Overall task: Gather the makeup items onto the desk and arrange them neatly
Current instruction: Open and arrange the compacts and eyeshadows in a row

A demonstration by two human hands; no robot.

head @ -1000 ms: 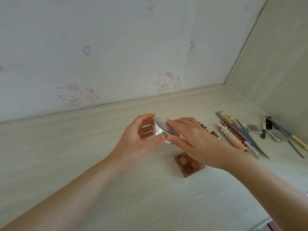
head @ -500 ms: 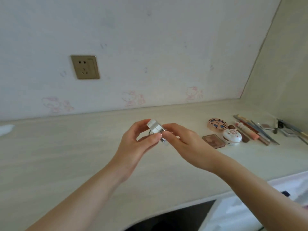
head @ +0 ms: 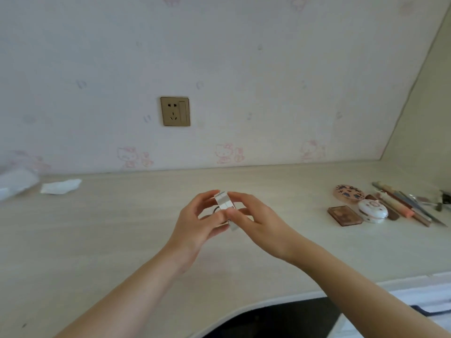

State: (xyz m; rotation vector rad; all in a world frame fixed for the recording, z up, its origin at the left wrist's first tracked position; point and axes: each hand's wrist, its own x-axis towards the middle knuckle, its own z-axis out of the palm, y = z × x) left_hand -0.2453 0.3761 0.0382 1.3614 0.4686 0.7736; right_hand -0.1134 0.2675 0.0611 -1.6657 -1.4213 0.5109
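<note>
Above mid-bench (head: 97, 240), left hand (head: 195, 228) and right hand (head: 258, 220) pinch a round silver compact (head: 223, 201); bare wood surrounds them, front edge near.

Silver compact (head: 224, 202) glossy metallic; desk (head: 97, 228) matt pale woodgrain; socket plate (head: 175, 111) brushed gold.

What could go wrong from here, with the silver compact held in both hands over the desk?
1. The silver compact is held edge-on above the desk by the fingers of the left hand and right hand; a slip would likely drop it.
2. Placing it in the row near the white round case and brown palette might knock them askew.
</note>
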